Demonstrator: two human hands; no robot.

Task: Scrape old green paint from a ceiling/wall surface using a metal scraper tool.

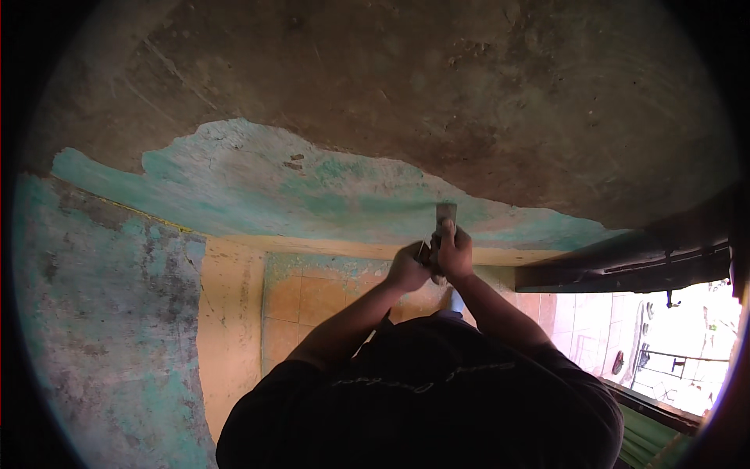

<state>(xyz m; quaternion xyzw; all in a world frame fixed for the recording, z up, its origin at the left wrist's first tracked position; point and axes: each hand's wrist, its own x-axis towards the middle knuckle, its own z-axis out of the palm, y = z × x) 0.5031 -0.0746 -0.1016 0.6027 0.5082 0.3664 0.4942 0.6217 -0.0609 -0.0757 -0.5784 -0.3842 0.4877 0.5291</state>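
Note:
My right hand (457,252) is closed around a putty knife (446,211), the thumb lying along it. Its flat grey blade points up toward the wall and meets the painted strip (351,195), or nearly so. Close beside it, my left hand (408,267) has its fingers curled in, with a thin pale edge showing at them; what it grips is mostly hidden. Teal, patchy paint covers the strip, and above its ragged border the wall is bare brown plaster (508,102).
A wall with worn teal and grey paint (117,313) stands at my left, beside a peach section (230,313). Orange floor tiles (320,293) lie below. At right, a dark frame (625,270) borders a bright opening with footwear (618,362) and a metal grille (676,363).

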